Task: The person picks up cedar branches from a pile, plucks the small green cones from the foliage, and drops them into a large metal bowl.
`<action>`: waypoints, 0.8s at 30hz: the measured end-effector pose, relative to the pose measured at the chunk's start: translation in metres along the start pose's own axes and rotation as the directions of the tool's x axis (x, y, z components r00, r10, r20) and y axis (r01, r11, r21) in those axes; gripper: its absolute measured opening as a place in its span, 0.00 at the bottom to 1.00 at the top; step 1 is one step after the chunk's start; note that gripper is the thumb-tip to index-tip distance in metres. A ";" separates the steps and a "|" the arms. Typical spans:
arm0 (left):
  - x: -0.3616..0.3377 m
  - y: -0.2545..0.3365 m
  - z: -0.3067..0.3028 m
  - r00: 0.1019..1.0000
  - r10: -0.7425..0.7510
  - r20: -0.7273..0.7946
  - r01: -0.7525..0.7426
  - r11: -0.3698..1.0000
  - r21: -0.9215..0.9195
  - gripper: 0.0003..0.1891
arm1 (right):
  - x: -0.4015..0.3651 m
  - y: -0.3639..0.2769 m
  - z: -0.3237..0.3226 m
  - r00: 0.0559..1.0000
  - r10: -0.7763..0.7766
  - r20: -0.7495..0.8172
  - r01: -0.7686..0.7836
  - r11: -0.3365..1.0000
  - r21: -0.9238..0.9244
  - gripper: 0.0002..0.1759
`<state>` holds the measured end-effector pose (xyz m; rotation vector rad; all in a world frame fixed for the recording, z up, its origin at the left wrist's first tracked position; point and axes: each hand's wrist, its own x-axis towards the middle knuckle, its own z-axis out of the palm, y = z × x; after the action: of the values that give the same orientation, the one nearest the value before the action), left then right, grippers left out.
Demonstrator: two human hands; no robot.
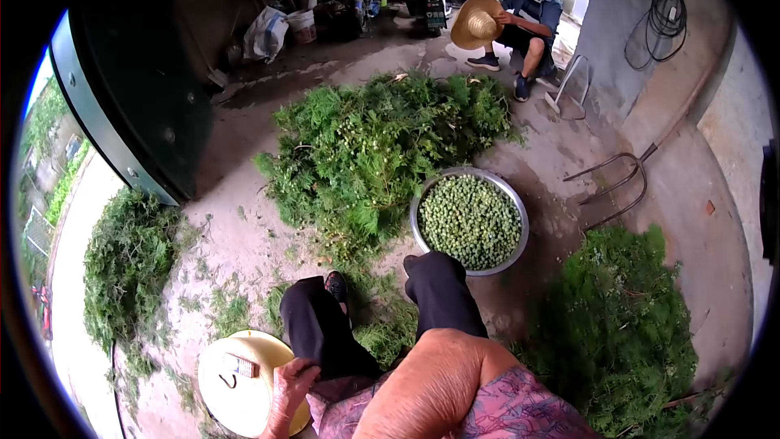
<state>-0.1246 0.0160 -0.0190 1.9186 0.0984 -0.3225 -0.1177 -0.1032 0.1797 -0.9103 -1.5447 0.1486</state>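
Observation:
My left hand point(292, 380) is at the lower left, beside my dark trouser leg and over the edge of a round cream-coloured tub point(223, 402). Its fingers are curled together; anything inside them is hidden. On the tub's pale surface lie a small printed packet point(241, 366) and a dark curved piece point(228, 380). My right forearm bends down across my lap, and the hand is below the frame. In front of my feet stands a wide metal basin point(524, 228) full of small round green fruits point(470, 222). Against it lies a large heap of green leafy branches point(366, 146).
Another branch pile point(617, 325) lies at right, and a smaller one point(130, 264) at left by the dark green door point(138, 114). A pitchfork point(621, 183) rests on the floor. A person point(528, 20) holding a straw hat point(478, 23) sits at the back near a metal frame point(571, 89).

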 end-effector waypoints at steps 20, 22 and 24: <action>0.003 -0.010 0.016 0.996 -0.063 0.068 0.071 0.990 -0.121 0.05 | -0.003 0.001 -0.001 1.000 0.028 -0.001 -0.028 1.000 0.007 0.06; 0.008 0.007 0.019 0.994 -0.090 0.065 0.089 0.996 0.028 0.05 | -0.003 0.000 0.003 0.999 0.032 -0.001 -0.032 0.999 0.014 0.06; 0.012 0.013 0.022 0.996 0.051 0.074 -0.066 0.974 0.215 0.05 | -0.003 0.000 0.009 0.999 0.031 0.006 -0.031 0.999 0.035 0.05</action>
<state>-0.1139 -0.0104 -0.0179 2.1205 -0.0410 -0.3711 -0.1259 -0.1007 0.1754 -0.9071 -1.5286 0.2004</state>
